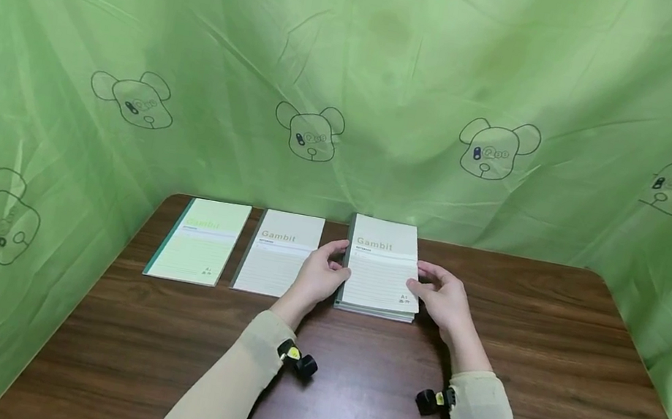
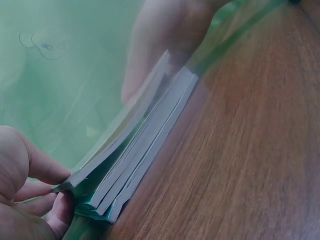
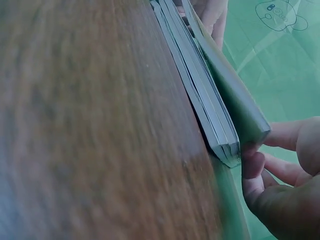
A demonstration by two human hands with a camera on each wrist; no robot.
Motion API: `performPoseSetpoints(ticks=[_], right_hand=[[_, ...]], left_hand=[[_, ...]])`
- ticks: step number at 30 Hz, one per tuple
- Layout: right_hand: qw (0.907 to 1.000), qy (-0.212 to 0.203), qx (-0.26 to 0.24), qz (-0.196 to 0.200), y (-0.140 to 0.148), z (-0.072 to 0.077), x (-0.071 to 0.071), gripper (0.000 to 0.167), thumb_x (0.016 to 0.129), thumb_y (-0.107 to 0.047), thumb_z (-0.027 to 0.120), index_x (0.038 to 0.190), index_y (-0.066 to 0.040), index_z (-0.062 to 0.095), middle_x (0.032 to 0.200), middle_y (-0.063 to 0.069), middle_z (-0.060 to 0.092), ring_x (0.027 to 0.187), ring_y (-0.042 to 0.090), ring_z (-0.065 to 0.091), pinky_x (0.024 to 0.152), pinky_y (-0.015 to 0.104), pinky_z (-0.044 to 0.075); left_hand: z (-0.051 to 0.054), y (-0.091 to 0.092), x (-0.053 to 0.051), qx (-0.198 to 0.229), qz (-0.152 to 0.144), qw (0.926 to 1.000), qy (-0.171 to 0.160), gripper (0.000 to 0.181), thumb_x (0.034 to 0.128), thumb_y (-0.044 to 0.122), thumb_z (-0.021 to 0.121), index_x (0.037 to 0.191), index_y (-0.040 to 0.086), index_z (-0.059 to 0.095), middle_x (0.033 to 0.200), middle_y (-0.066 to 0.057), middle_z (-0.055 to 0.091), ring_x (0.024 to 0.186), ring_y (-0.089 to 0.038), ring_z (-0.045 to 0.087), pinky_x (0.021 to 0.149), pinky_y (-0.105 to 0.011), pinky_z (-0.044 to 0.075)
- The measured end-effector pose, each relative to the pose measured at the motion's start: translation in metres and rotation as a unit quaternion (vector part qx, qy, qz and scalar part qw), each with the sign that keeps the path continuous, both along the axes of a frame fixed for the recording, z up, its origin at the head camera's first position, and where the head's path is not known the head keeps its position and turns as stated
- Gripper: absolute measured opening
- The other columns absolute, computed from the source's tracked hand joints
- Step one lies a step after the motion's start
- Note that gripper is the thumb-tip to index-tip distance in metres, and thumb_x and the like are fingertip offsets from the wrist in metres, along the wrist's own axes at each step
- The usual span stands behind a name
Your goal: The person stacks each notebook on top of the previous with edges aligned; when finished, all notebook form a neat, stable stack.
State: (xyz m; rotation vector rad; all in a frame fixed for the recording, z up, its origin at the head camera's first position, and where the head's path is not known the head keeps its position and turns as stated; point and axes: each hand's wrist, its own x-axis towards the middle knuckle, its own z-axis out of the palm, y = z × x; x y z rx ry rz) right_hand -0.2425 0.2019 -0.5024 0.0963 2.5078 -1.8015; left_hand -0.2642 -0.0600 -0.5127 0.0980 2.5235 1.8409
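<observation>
A stack of notebooks [image 1: 375, 312] lies on the table right of centre. Its top notebook [image 1: 381, 265], grey-spined and marked "Gambit", is gripped at both side edges. The left hand [image 1: 320, 273] pinches the spine edge between thumb and fingers; the right hand [image 1: 443, 298] pinches the opposite edge. In the left wrist view the top notebook [image 2: 120, 135] is tilted up off the stack [image 2: 150, 145], with the left hand [image 2: 30, 185] at its near edge. The right wrist view has the right hand [image 3: 285, 175] holding the lifted notebook [image 3: 235, 95] above the others [image 3: 200, 85].
Left of the stack lie two separate notebooks, a green-spined one [image 1: 198, 242] and a grey-spined one [image 1: 278, 253], side by side on the brown wooden table [image 1: 343, 403]. Green curtain [image 1: 400, 64] with drawn bear heads surrounds the table's back and sides.
</observation>
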Motion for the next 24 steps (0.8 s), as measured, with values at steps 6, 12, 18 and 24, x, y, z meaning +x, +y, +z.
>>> performPoseSetpoints(ticks=[6, 12, 18, 24], right_hand=[[0.9999, -0.003, -0.011, 0.011, 0.0049, -0.0021, -0.0011, 0.052, 0.101, -0.007, 0.076, 0.151, 0.001, 0.062, 0.146, 0.024, 0.066, 0.1, 0.015, 0.066, 0.081, 0.018, 0.051], [0.9996, -0.005, -0.021, 0.018, 0.0061, -0.0049, -0.0015, 0.057, 0.1, -0.006, 0.078, 0.153, 0.0, 0.06, 0.148, 0.024, 0.065, 0.104, 0.015, 0.068, 0.083, 0.017, 0.052], [0.9993, -0.014, -0.021, 0.029, 0.0062, -0.0072, -0.0025, 0.059, 0.099, -0.003, 0.076, 0.155, 0.001, 0.057, 0.151, 0.023, 0.062, 0.11, 0.018, 0.072, 0.085, 0.017, 0.054], [0.9992, -0.024, 0.0, 0.031, 0.0063, -0.0097, -0.0027, 0.056, 0.102, -0.005, 0.074, 0.155, -0.001, 0.057, 0.156, 0.021, 0.059, 0.129, 0.034, 0.066, 0.087, 0.018, 0.054]], left_hand=[[-0.001, -0.0008, 0.0004, -0.022, 0.005, 0.9997, 0.0, 0.064, 0.0915, -0.003, 0.071, 0.154, 0.006, 0.061, 0.148, -0.016, 0.065, 0.087, -0.016, 0.065, 0.078, -0.03, 0.054], [0.0005, -0.0015, 0.0024, -0.043, 0.011, 0.999, 0.0, 0.063, 0.0921, -0.001, 0.072, 0.153, 0.008, 0.062, 0.145, -0.016, 0.066, 0.091, -0.019, 0.068, 0.078, -0.034, 0.055], [-0.0012, -0.0035, 0.0024, -0.053, 0.016, 0.9983, -0.019, 0.062, 0.0932, 0.0, 0.073, 0.153, 0.011, 0.063, 0.131, -0.015, 0.068, 0.094, -0.021, 0.069, 0.075, -0.034, 0.056], [-0.0007, -0.0036, 0.0034, -0.059, 0.015, 0.9979, -0.022, 0.062, 0.0925, 0.001, 0.073, 0.153, 0.011, 0.063, 0.134, -0.014, 0.068, 0.095, -0.02, 0.069, 0.077, -0.034, 0.057]])
